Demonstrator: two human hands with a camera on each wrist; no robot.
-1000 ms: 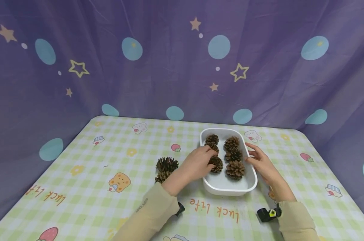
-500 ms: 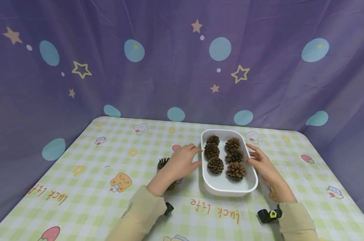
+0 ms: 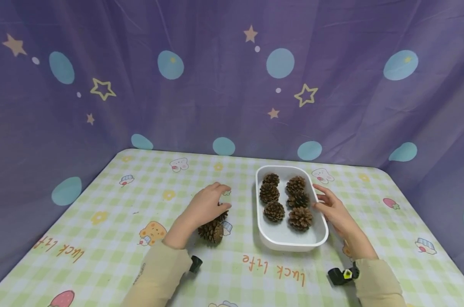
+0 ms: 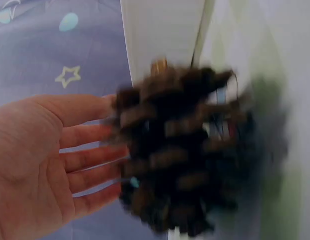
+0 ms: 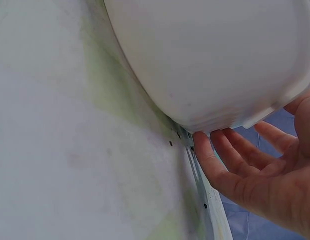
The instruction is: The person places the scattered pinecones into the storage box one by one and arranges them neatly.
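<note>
My left hand (image 3: 203, 207) hovers over loose brown pine cones (image 3: 210, 232) on the tablecloth left of a white bin (image 3: 289, 246). Its fingers are spread and partly hide the cones. In the left wrist view a blurred pine cone (image 4: 169, 155) stands large in front of the extended fingers (image 4: 95, 160). My right hand (image 3: 337, 213) rests against the bin's right side, fingertips and thumb at the outer wall. The right wrist view shows those fingers (image 5: 239, 160) lightly bent beside the bin wall (image 5: 209, 55). Inside the bin, several pine cones (image 3: 300, 218) lie in two columns.
A green-and-white checked tablecloth (image 3: 113, 256) with cartoon prints covers the table. Behind it hangs a purple curtain (image 3: 216, 102) with stars and blue ovals. Black wrist cameras (image 3: 337, 276) sit near both sleeves.
My left hand has left the bin, where its fingers were among the pine cones, and moved left over the loose cones. The right hand has stayed at the bin's side.
</note>
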